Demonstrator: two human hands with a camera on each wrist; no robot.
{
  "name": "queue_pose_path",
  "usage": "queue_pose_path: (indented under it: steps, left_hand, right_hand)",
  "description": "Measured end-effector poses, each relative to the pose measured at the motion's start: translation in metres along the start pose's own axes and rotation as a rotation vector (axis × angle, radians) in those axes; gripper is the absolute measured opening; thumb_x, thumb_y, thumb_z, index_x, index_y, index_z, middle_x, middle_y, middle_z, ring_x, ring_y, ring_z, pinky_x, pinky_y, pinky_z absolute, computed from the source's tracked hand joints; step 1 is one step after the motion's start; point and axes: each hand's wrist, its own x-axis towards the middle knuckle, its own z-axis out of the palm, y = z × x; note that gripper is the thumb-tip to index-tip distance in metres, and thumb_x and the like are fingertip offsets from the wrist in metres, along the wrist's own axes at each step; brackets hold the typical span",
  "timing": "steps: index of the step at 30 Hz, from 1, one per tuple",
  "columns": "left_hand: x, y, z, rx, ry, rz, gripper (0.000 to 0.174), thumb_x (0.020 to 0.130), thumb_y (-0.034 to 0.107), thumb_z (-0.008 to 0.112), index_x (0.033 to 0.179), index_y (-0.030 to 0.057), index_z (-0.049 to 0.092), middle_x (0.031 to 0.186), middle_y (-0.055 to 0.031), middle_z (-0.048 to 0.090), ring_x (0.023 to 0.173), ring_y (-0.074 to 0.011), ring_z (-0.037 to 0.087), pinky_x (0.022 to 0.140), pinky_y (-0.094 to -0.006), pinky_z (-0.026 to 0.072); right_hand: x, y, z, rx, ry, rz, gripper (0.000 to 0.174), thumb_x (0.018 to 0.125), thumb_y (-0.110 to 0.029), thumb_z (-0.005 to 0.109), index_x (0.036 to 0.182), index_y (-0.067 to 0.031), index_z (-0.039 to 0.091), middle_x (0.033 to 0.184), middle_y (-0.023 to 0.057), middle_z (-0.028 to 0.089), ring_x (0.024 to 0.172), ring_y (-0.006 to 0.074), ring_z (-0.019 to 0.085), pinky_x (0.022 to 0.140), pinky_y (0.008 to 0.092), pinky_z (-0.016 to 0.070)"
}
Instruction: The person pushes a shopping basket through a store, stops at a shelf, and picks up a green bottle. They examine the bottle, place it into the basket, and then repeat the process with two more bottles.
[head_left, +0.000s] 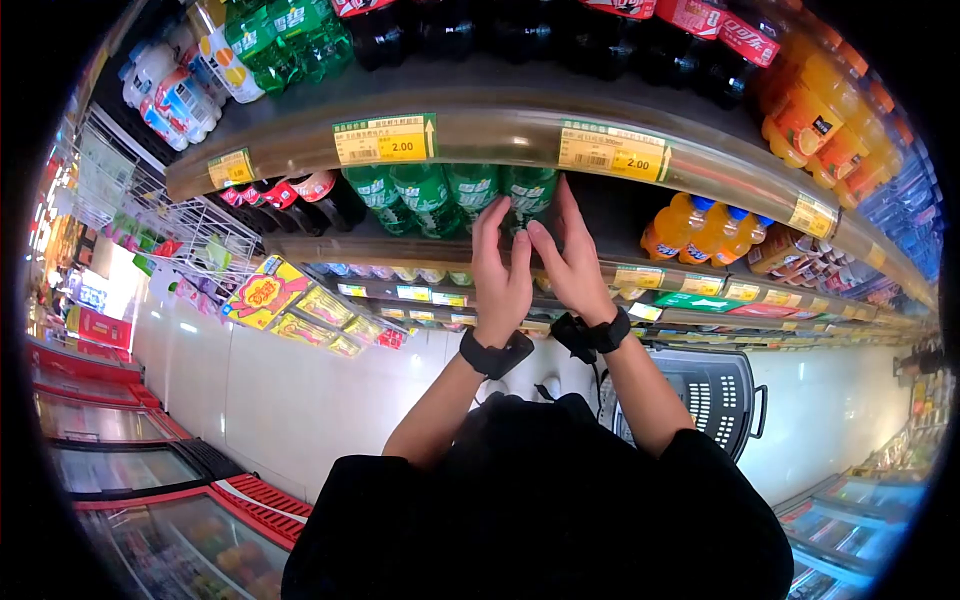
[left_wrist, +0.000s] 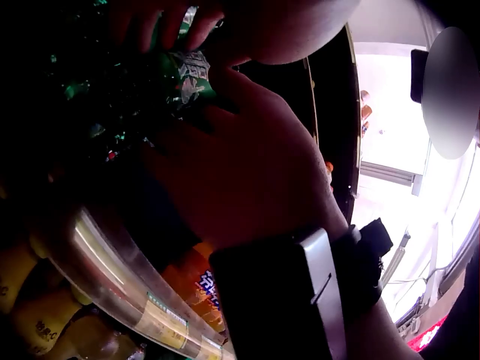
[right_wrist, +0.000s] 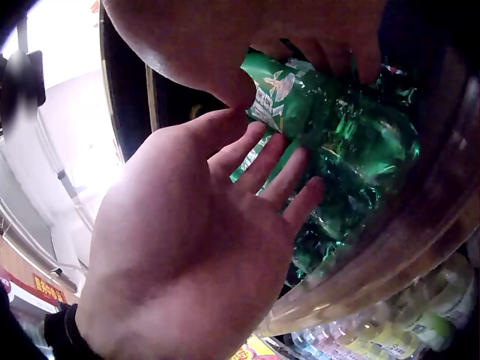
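Note:
Both hands reach in under a shelf edge, one on either side of a green plastic soda bottle [head_left: 528, 190] at the end of a row. My left hand [head_left: 501, 280] is on the bottle's left, its fingers extended; in the right wrist view its palm faces the camera with fingertips at the green label [right_wrist: 281, 97]. On the bottle's right, my right hand [head_left: 577, 270] has fairly straight fingers pointing up along it. The thumbs come close together in front of it. More green bottles [head_left: 425, 195] stand directly to the left. The bottle's upper part is hidden by the shelf edge.
The shelf edge [head_left: 490, 145] with price tags [head_left: 615, 150] overhangs the hands. Orange soda bottles [head_left: 700, 230] stand to the right, dark red-labelled bottles [head_left: 300, 195] to the left. A grey basket [head_left: 735, 400] is low at right. Freezers [head_left: 200, 540] line the aisle behind.

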Motion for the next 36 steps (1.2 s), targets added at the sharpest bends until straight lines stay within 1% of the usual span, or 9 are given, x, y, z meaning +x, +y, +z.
queue_pose_path:
  steps: [2, 5, 8, 9, 15, 24, 31, 34, 36]
  left_hand:
    - [0.001, 0.0, 0.001, -0.043, 0.007, -0.026, 0.044, 0.097, 0.007, 0.052, 0.14, 0.0018, 0.045, 0.14, -0.0145, 0.045, 0.129, -0.0257, 0.047, 0.103, -0.0349, 0.0409]
    - [0.004, 0.0, 0.002, -0.028, 0.023, 0.012, 0.042, 0.097, 0.009, 0.053, 0.138, -0.0002, 0.048, 0.136, -0.0176, 0.048, 0.122, -0.0295, 0.051, 0.099, -0.0361, 0.0431]
    - [0.007, 0.008, 0.003, -0.024, 0.012, -0.002, 0.042, 0.097, 0.01, 0.053, 0.137, -0.0009, 0.049, 0.133, -0.0192, 0.048, 0.117, -0.031, 0.053, 0.094, -0.0353, 0.046]
    - [0.007, 0.011, 0.004, -0.034, 0.001, -0.022, 0.042, 0.097, 0.01, 0.053, 0.137, -0.0009, 0.049, 0.133, -0.0192, 0.048, 0.117, -0.0308, 0.053, 0.092, -0.0344, 0.0473]
    - [0.013, 0.004, 0.004, 0.156, -0.058, 0.14, 0.041, 0.096, 0.011, 0.054, 0.136, -0.0001, 0.051, 0.135, -0.019, 0.054, 0.113, -0.032, 0.056, 0.087, -0.0341, 0.0508]
    - [0.016, 0.009, 0.008, 0.016, -0.082, 0.079, 0.038, 0.096, 0.011, 0.055, 0.133, 0.0017, 0.055, 0.135, -0.018, 0.056, 0.114, -0.0329, 0.057, 0.089, -0.034, 0.0502]
    - [0.02, 0.009, 0.006, -0.108, -0.147, 0.127, 0.038, 0.096, 0.009, 0.056, 0.133, 0.0014, 0.054, 0.133, -0.0149, 0.053, 0.115, -0.0243, 0.057, 0.092, -0.0312, 0.0484]
    - [0.015, 0.01, 0.009, -0.36, -0.171, -0.01, 0.038, 0.095, 0.007, 0.058, 0.133, 0.0012, 0.053, 0.132, -0.0143, 0.052, 0.114, -0.0219, 0.057, 0.093, -0.0301, 0.0485]
    - [0.013, 0.01, 0.008, -0.344, -0.203, -0.035, 0.041, 0.093, 0.007, 0.063, 0.132, 0.001, 0.055, 0.131, -0.0128, 0.052, 0.111, -0.0198, 0.058, 0.09, -0.03, 0.051]
  right_hand:
    - [0.002, 0.002, 0.002, 0.016, 0.004, 0.012, 0.07, 0.095, -0.021, 0.059, 0.148, 0.0095, 0.025, 0.147, 0.0312, 0.037, 0.138, 0.0364, 0.039, 0.11, 0.0391, 0.0347]
    - [0.003, 0.006, 0.005, 0.091, 0.057, 0.048, 0.068, 0.095, -0.02, 0.06, 0.147, 0.008, 0.026, 0.141, 0.0297, 0.046, 0.129, 0.0331, 0.05, 0.104, 0.0379, 0.0416]
    - [0.005, -0.003, 0.0, 0.114, 0.062, 0.107, 0.065, 0.094, -0.018, 0.06, 0.146, 0.0057, 0.028, 0.13, 0.0261, 0.055, 0.114, 0.0273, 0.06, 0.094, 0.0355, 0.0481]
    - [0.007, -0.002, 0.0, 0.051, 0.105, 0.044, 0.06, 0.093, -0.015, 0.063, 0.142, 0.0036, 0.032, 0.119, 0.0217, 0.061, 0.102, 0.022, 0.064, 0.087, 0.0334, 0.0508]
    - [0.016, -0.006, -0.005, 0.057, 0.168, 0.121, 0.052, 0.089, -0.013, 0.069, 0.131, 0.0036, 0.043, 0.111, 0.0168, 0.065, 0.094, 0.0196, 0.065, 0.081, 0.0319, 0.0517]
    - [0.02, -0.016, -0.014, 0.117, 0.245, 0.064, 0.049, 0.084, -0.009, 0.074, 0.125, 0.0028, 0.05, 0.109, 0.0138, 0.066, 0.089, 0.0177, 0.065, 0.078, 0.03, 0.0515]
    - [0.011, -0.027, -0.022, 0.013, 0.288, 0.104, 0.056, 0.083, -0.012, 0.077, 0.129, 0.0029, 0.048, 0.108, 0.0139, 0.066, 0.09, 0.0169, 0.065, 0.078, 0.0296, 0.0528]
    - [0.004, -0.026, -0.023, 0.071, 0.323, 0.109, 0.059, 0.083, -0.014, 0.078, 0.131, 0.0028, 0.047, 0.106, 0.0132, 0.067, 0.091, 0.0153, 0.064, 0.077, 0.0284, 0.0535]
    - [-0.003, -0.022, -0.024, 0.116, 0.337, 0.111, 0.061, 0.083, -0.015, 0.078, 0.132, 0.003, 0.047, 0.106, 0.0127, 0.067, 0.091, 0.0143, 0.064, 0.076, 0.0275, 0.0538]
